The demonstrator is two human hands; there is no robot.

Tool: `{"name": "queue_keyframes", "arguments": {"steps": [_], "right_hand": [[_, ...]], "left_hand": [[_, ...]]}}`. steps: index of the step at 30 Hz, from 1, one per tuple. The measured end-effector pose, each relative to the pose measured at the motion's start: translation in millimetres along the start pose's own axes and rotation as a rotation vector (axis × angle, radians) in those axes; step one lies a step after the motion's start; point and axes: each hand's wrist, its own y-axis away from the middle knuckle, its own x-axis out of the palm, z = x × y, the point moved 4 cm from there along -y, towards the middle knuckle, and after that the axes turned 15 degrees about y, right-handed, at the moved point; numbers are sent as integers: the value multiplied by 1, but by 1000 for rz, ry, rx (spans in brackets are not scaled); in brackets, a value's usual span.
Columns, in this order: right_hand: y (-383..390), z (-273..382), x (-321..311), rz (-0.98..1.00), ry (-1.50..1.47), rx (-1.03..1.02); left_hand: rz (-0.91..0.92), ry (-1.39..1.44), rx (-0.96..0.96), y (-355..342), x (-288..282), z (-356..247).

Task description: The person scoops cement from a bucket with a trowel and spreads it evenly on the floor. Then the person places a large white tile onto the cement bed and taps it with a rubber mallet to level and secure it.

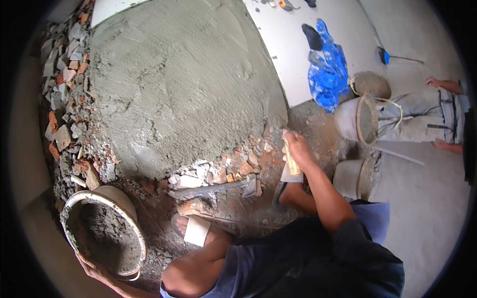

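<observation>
My left hand (91,268) grips the rim of a round bucket (130,211) at the lower left, its fingers partly hidden. The bucket leans and holds grey mortar (107,233). In my right hand (297,148) is the wooden handle of a trowel (293,166). The trowel's far end is hard to tell from the mortar around it. Beyond my hands spreads a wide, fairly smooth layer of wet mortar (184,84), with a rough near edge. Between my feet and this layer lies a mortar-caked hammer (213,189).
Broken brick rubble (64,99) runs along the left side. Pale boards (278,54) border the mortar, with a blue plastic bag (328,69) on one. At the right, a person (422,114) stands behind a mortar bucket (350,119); another bucket (348,179) is nearer.
</observation>
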Motion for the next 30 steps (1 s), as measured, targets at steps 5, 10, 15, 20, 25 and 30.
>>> {"name": "queue_keyframes", "arguments": {"steps": [5, 10, 15, 20, 25, 30], "right_hand": [[7, 20, -1, 80, -92, 141], [74, 113, -20, 32, 629, -475], [185, 235, 14, 326, 940, -1115], [283, 297, 74, 365, 1075, -1726], [313, 289, 141, 191, 931, -2055], [307, 272, 171, 281, 950, -1925]], "left_hand": [[-54, 76, -105, 6, 5, -25], [-96, 274, -131, 8, 13, -49], [-121, 222, -60, 9, 10, -59], [-133, 200, 4, 9, 11, -61], [-27, 289, -166, 7, 0, -53], [-62, 263, -224, 19, -36, -34]]}}
